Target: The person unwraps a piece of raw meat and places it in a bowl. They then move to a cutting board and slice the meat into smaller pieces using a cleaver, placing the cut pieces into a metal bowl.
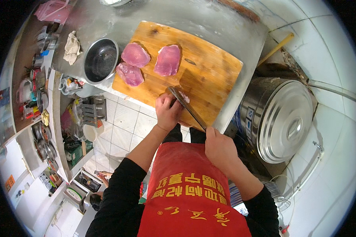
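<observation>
A cleaver-like knife (187, 107) is in my right hand (221, 148), which grips its handle at the front edge of the wooden cutting board (216, 77). The blade is seen almost edge-on and slants up to the left. My left hand (168, 111) is beside the blade, fingers curled on a piece of raw meat (184, 97). Only a small pale pink bit of this piece shows past the blade; the hand and knife hide the rest. Three flat slices of raw meat lie farther up the board: one slice (167, 60) alone, another slice (135, 55) touching a third slice (130, 74).
A dark-lined metal bowl (101, 60) stands left of the board, near a crumpled cloth (72, 48) on the metal worktop (192, 26). To the right is a large lidded steel pot (286, 121). A stool (93, 111) and white bucket (93, 131) stand on the floor; another person's hand (104, 174) shows lower left.
</observation>
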Demonstrator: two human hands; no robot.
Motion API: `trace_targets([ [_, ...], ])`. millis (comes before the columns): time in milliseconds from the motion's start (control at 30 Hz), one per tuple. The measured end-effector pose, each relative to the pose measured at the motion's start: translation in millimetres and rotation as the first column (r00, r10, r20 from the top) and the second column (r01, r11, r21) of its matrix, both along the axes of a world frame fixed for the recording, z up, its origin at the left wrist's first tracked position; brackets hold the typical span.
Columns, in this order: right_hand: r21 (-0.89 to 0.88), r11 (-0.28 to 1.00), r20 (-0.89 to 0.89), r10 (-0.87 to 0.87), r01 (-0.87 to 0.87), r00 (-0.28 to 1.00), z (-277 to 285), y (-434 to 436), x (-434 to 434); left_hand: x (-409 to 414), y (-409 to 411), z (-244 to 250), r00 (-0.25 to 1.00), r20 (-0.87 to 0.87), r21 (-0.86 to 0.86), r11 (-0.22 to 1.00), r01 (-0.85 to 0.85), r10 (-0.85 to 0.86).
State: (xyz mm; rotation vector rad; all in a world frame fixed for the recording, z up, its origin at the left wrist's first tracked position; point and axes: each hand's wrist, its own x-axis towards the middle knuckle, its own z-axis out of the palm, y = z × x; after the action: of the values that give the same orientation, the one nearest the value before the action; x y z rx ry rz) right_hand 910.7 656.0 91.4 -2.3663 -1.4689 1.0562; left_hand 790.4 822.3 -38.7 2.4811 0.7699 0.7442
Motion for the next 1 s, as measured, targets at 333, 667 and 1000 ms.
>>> trace_targets([
  [333,-0.036,0.998,0.013,0.049,-0.049,0.999,-19.5,35.8,3.0,-2.6,4.3,-12.9,0.996,-0.044,0.134,0.988,0.079,-0.074],
  [667,-0.009,1.0,-0.016,0.002,-0.002,1.0,-38.1,41.6,-0.2,-2.0,5.9,-9.4,0.996,-0.048,0.15,0.985,0.088,-0.082],
  [1000,-0.048,0.997,-0.067,-0.059,0.056,0.996,-48.0,22.1,1.5,1.1,7.2,-11.4,0.997,-0.053,0.142,0.987,0.07,-0.063],
])
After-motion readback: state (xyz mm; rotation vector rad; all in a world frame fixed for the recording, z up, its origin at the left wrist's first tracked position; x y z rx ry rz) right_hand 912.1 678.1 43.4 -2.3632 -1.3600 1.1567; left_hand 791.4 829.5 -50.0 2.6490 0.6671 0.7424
